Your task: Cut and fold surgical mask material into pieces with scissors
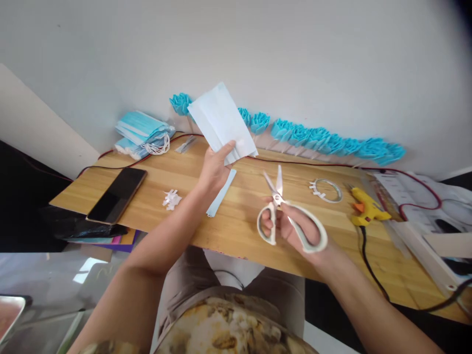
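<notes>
My left hand (217,169) grips a pale blue face mask sheet (223,120) by its lower edge, thumb on the near face, and holds it up above the table. No ear loops show on this sheet. In my right hand (289,228) is a pair of scissors (277,196) with white handles, the blades spread apart and pointing up and away. The blades are clear of the sheet. Under my left hand a narrow light blue strip (221,192) lies on the wood. A small heap of white scraps (171,199) lies left of it.
Blue paper-like flowers (319,137) on sticks line the wall. Stacked masks (142,130) and a phone (117,195) are at left. Toward the right are a tape roll (328,191), a yellow glue gun (368,205) with its cord, and a white tray-like box (420,231).
</notes>
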{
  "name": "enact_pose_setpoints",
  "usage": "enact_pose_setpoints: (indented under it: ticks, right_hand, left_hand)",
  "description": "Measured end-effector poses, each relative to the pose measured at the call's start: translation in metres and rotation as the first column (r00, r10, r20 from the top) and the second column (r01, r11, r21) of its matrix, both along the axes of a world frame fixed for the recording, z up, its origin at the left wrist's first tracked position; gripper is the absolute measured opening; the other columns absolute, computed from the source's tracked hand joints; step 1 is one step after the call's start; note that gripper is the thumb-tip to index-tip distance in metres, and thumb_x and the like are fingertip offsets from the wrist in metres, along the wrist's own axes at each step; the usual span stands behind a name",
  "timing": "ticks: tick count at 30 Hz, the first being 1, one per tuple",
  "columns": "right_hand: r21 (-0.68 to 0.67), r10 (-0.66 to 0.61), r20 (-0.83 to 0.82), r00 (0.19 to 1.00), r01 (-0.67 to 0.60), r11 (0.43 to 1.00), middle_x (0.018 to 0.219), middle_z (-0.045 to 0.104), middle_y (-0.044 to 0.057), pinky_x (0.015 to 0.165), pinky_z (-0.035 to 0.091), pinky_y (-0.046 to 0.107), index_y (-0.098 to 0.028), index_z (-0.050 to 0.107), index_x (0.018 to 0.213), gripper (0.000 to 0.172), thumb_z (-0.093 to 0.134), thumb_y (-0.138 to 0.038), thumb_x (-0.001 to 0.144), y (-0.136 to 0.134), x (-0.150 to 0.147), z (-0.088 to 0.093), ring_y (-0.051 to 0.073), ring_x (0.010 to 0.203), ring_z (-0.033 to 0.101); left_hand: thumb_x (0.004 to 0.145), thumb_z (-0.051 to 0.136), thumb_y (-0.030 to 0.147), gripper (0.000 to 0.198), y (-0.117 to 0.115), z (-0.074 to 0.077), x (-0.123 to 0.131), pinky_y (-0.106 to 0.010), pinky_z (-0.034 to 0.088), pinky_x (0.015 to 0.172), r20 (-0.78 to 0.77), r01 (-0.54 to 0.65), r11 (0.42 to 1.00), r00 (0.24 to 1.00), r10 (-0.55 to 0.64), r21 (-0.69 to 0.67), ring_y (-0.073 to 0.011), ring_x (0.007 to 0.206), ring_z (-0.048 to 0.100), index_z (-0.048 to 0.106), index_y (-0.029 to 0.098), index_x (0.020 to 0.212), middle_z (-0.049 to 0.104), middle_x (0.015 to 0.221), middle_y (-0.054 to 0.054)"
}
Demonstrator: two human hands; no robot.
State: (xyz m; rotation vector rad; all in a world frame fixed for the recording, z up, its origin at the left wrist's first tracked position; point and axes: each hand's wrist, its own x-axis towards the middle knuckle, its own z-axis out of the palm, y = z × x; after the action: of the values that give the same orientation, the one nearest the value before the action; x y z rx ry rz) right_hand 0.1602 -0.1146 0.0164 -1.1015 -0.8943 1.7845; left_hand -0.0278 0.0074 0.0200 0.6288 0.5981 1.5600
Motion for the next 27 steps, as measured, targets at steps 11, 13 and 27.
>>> enact_pose_setpoints:
  ticks: [11,13,27]
  right_hand:
    - [0.523,-0.312,0.317,0.895,0.110,0.845,0.089,0.065,-0.001,0.063,0.051,0.031,-0.027,0.060,0.117,0.052,0.082,-0.038,0.071,0.054,0.020,0.010,0.015,0.072,0.061]
    - [0.528,-0.284,0.360,0.889,0.057,0.847,0.083,0.063,-0.003,0.061,0.050,0.030,-0.025,0.060,0.114,0.050,0.082,-0.037,0.071,0.059,0.019,0.009,0.013,0.067,0.058]
    - [0.553,-0.266,0.363,0.893,0.023,0.833,0.077,0.059,-0.004,0.060,0.047,0.029,-0.024,0.059,0.108,0.045,0.080,-0.032,0.069,0.066,0.019,-0.019,0.012,0.062,0.053]
  left_hand:
    - [0.068,0.087,0.031,0.052,-0.031,-0.012,0.028,-0.047,0.054,0.104,-0.157,0.259,0.965,0.953,-0.260,-0.029,-0.0324,0.118,0.069,0.071,0.017,0.115,0.078,0.110,-0.010]
    - [0.069,0.086,0.032,0.052,-0.032,-0.013,0.030,-0.050,0.053,0.105,-0.186,0.298,0.954,0.937,-0.296,-0.014,-0.0337,0.117,0.070,0.072,0.016,0.116,0.079,0.110,-0.011]
    - [0.061,0.091,0.033,0.051,-0.019,-0.027,0.027,-0.053,0.053,0.106,-0.431,0.159,0.978,0.879,-0.202,-0.133,-0.0362,0.115,0.070,0.076,0.013,0.105,0.078,0.111,-0.014]
